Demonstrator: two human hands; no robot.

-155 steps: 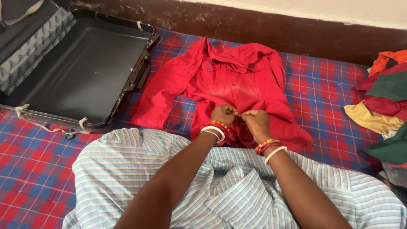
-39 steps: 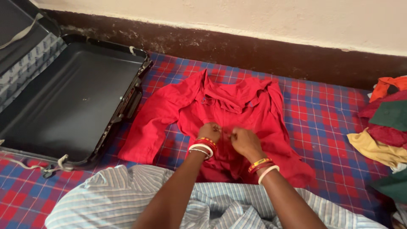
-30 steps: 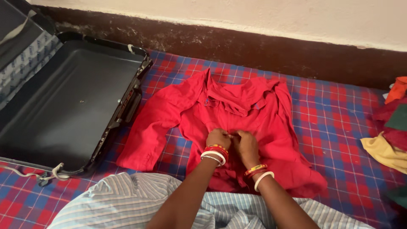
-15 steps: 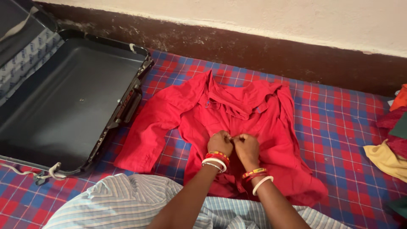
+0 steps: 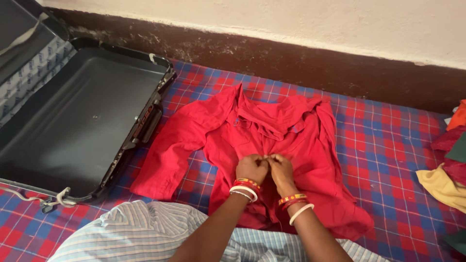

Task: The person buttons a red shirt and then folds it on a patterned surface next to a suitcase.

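While the red shirt (image 5: 272, 140) lies front-up, collar far, left sleeve spread, the left hand (image 5: 251, 168) and right hand (image 5: 281, 170) pinch its front placket together.

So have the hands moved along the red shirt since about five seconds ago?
Yes. Both hands, left hand and right hand, now pinch the red shirt front higher up, nearer its collar; earlier they were near the hem.

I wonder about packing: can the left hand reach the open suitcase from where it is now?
Probably yes: the left hand pinches the red shirt, and the suitcase lies open on that side with nothing between.
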